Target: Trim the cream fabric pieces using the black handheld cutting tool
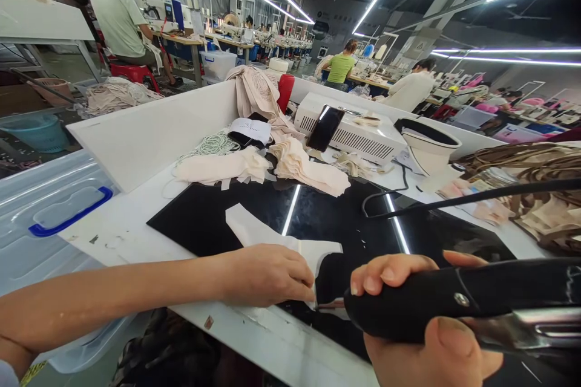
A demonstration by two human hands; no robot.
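A pale cut fabric piece [254, 227] with curved edges lies on the glossy black board [181, 217]. My left hand [267, 275] rests over its lower part, fingers closed at the fabric's near end. My right hand [408, 314] is wrapped round a black hand tool [408, 299] with a metal lever on its lower side. The tool's rounded end points left, towards my left fingertips. Between the two, a thin flat strip [333, 307] shows close to the fabric; I cannot make out whether they touch.
Stacks of cream fabric pieces [308, 166] lie at the board's far edge. Behind them are a phone [325, 128] leaning on a white vented box [363, 133] and green cord [213, 145]. A black cable [476, 196] crosses on the right. People sit at sewing machines beyond.
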